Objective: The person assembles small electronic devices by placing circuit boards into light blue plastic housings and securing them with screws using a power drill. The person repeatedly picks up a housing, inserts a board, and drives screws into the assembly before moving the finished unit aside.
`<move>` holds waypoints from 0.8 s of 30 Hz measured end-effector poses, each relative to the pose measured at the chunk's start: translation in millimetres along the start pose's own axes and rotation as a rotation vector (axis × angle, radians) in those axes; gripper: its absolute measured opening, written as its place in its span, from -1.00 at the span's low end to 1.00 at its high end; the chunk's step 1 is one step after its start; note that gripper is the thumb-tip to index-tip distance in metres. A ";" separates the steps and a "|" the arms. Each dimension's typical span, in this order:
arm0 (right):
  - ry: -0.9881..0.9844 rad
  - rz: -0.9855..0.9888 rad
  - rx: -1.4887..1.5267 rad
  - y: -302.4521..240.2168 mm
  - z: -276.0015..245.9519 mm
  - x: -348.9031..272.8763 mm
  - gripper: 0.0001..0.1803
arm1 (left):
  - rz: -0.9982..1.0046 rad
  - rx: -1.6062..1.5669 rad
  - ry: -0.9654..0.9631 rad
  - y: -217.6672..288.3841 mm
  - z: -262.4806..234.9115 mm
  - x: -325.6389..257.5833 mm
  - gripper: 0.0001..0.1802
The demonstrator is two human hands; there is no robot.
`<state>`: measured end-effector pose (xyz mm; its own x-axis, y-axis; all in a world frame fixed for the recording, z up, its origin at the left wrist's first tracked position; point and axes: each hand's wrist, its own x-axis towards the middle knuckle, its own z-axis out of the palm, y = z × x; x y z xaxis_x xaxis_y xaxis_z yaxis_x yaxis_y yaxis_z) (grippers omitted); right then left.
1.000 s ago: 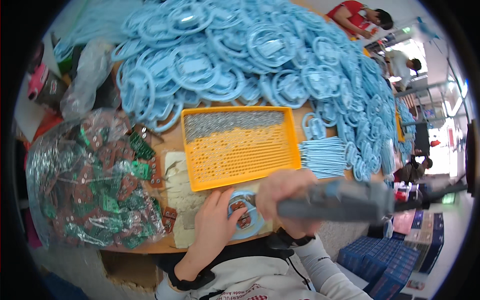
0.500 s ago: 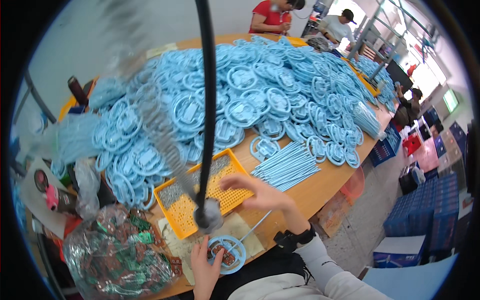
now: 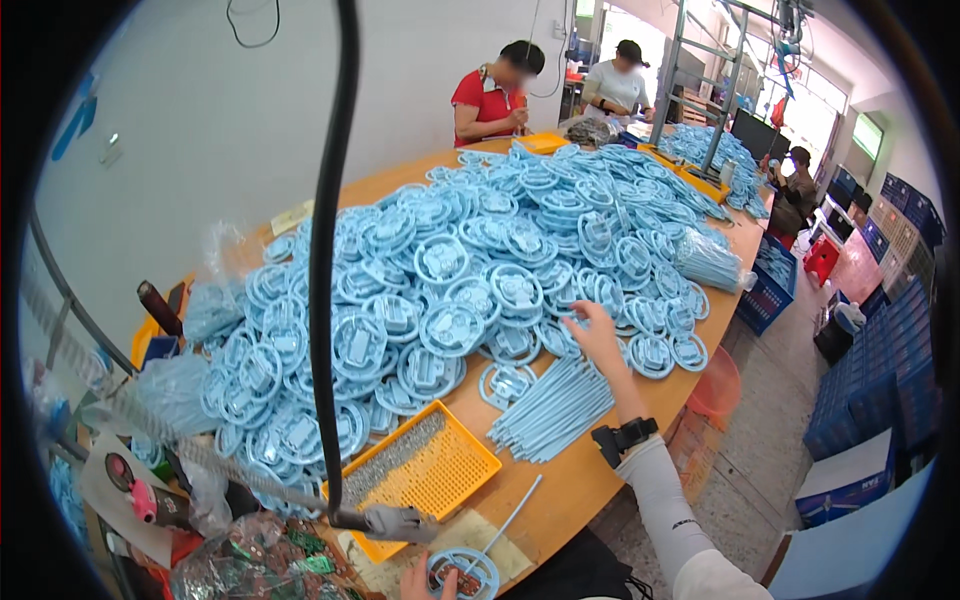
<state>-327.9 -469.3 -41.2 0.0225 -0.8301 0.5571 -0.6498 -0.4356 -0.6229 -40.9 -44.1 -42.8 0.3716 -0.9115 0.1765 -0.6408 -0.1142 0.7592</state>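
While the left hand [image 3: 420, 582], partly cut off by the lower edge, grips a light-blue round plastic frame [image 3: 490, 572] with its thumb laid over the inside, the right hand [image 3: 602, 340] reaches out with fingers parted and loosely curled. The frame lies at the near edge of the wooden table [image 3: 600, 485]; it contains a reddish-brown circuit board [image 3: 467, 583], and a thin light-blue rod [image 3: 516, 512] extends obliquely from it. The right hand is at the border of a large heap of similar light-blue plastic frames [image 3: 480, 285], just beyond a bundle of light-blue rods [image 3: 553, 410]; whether its fingertips touch the heap cannot be told. Left of the bundle is a yellow perforated plastic tray [image 3: 462, 472] bearing small grey metal pieces [image 3: 398, 462]. A grey tool [image 3: 400, 522], at the end of a thick black cable [image 3: 326, 250], overlaps the tray's near end in this view.
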 end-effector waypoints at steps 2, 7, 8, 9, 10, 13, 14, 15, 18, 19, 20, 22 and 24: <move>-0.077 0.199 0.116 -19.0 30.4 20.9 -0.43 | -0.022 0.003 -0.013 -1.3 1.5 -0.6 -0.51; -0.160 0.171 -0.141 -31.9 81.8 61.3 -0.03 | -0.042 -0.036 0.002 13.7 -6.0 5.2 -0.53; -0.247 0.232 -0.201 -43.3 78.6 68.2 0.04 | -0.046 -0.032 -0.009 14.9 -7.8 6.2 -0.53; -0.217 0.238 -0.195 -39.5 81.0 75.8 0.12 | -0.050 -0.029 -0.023 15.1 -7.8 6.5 -0.53; -0.273 0.249 -0.243 -36.1 80.4 83.2 0.13 | -0.060 -0.035 -0.039 14.0 -6.1 6.0 -0.53; -0.426 0.281 -0.297 -31.7 81.2 94.8 0.12 | -0.023 -0.017 -0.028 12.0 -6.0 6.2 -0.51; -0.438 0.218 -0.244 -23.3 86.9 96.5 0.09 | -0.014 -0.005 -0.022 11.6 -7.4 5.8 -0.51; -0.434 0.156 -0.216 -1.5 82.4 105.0 0.07 | -0.046 -0.023 -0.060 14.0 -4.4 7.3 -0.51; -0.425 0.127 -0.121 -4.0 83.9 109.9 0.02 | -0.090 -0.091 -0.023 1.3 0.1 0.6 -0.50; -0.372 0.155 -0.174 -18.9 87.2 103.0 0.03 | -0.148 -0.094 -0.046 -0.8 -3.0 1.5 -0.47; -0.318 0.181 -0.231 -31.8 87.4 97.1 0.03 | -0.175 -0.060 -0.017 2.4 -5.3 -0.1 -0.47; -0.114 0.124 -0.143 -28.4 72.5 99.7 0.00 | -0.210 -0.015 0.036 21.0 -10.4 4.7 -0.47; 0.086 0.023 0.021 -35.2 47.5 93.4 -0.04 | -0.054 0.148 0.113 15.8 -5.5 -0.1 -0.46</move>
<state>-266.9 -548.0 6.7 -0.0582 -0.8074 0.5872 -0.6334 -0.4247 -0.6468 -47.4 -43.6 -27.5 0.4757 -0.8534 0.2132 -0.7065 -0.2263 0.6705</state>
